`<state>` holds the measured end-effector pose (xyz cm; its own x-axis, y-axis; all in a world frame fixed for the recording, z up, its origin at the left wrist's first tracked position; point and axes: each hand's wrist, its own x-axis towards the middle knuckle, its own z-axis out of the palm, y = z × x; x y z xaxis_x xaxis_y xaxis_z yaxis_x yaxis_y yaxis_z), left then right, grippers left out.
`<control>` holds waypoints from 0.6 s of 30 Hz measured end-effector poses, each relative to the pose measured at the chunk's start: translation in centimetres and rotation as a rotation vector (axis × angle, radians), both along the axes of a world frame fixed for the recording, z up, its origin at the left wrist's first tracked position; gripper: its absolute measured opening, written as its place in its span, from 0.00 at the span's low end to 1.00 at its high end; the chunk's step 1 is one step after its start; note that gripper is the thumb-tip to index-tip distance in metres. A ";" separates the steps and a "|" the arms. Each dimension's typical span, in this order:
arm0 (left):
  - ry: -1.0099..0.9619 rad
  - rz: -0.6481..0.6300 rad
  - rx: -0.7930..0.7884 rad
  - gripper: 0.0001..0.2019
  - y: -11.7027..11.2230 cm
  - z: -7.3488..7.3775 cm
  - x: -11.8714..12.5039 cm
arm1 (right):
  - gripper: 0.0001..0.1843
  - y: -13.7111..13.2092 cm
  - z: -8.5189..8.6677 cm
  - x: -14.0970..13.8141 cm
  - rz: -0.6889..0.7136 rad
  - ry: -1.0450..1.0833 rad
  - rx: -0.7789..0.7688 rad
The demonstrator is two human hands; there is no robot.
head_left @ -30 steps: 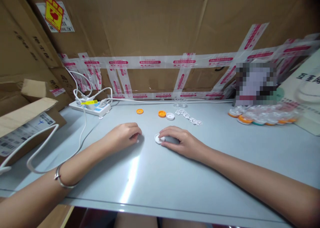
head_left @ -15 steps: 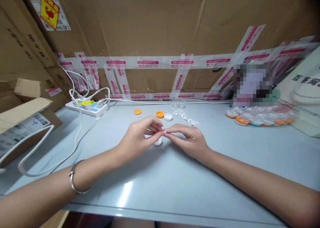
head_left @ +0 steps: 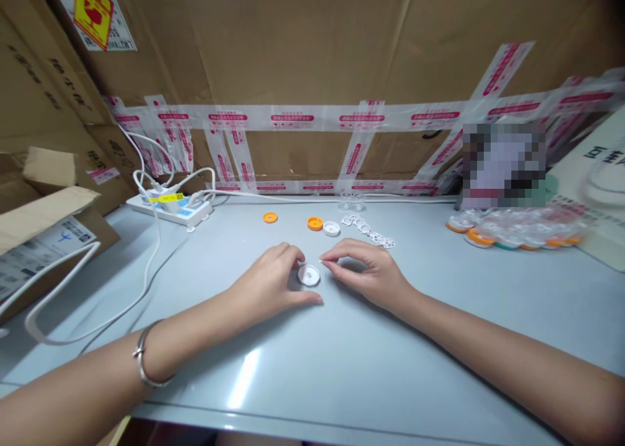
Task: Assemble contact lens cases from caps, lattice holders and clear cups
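Note:
My left hand (head_left: 283,277) is open, thumb and fingers spread around a round white plastic cap (head_left: 309,276) that lies on the table. Between the thumb and fingertips of my right hand (head_left: 364,267) is a tiny white piece (head_left: 321,261), too small to make out, just beyond the cap's right edge. Past the hands lie another white cap (head_left: 331,228), an orange cap (head_left: 315,223) and a flatter orange ring (head_left: 270,217). Several small white cut-out discs (head_left: 362,225) trail off to their right.
Clear plastic cups (head_left: 351,201) stand at the back of the table (head_left: 390,368). Clear domed pieces with coloured bases (head_left: 522,231) are heaped at right. A power strip (head_left: 170,206) with white cables and an open cardboard box (head_left: 53,244) are at left; a large carton (head_left: 303,49) forms the back.
My left hand has let go of the tiny white piece, lowered and spread around the white cap. The piece stays in my right hand. The view has shifted slightly.

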<state>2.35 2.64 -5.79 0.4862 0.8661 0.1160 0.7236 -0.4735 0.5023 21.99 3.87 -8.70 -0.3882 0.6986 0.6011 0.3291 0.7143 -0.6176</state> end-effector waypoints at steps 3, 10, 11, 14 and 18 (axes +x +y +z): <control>-0.027 -0.008 -0.028 0.19 0.4 -0.6 0.3 | 0.05 0.2 -0.2 0.2 0.011 -0.059 0.035; -0.167 -0.056 -0.167 0.12 1.1 -0.7 0.2 | 0.06 0.3 -0.3 0.4 0.048 -0.235 0.196; -0.184 -0.055 -0.176 0.13 1.1 -0.8 0.1 | 0.06 0.4 -0.4 0.4 0.063 -0.261 0.215; -0.223 -0.033 -0.205 0.15 1.0 -0.9 0.1 | 0.07 0.4 -0.5 0.4 0.095 -0.306 0.247; -0.233 -0.017 -0.241 0.17 1.0 -0.8 0.3 | 0.06 0.4 -0.5 0.5 0.099 -0.319 0.258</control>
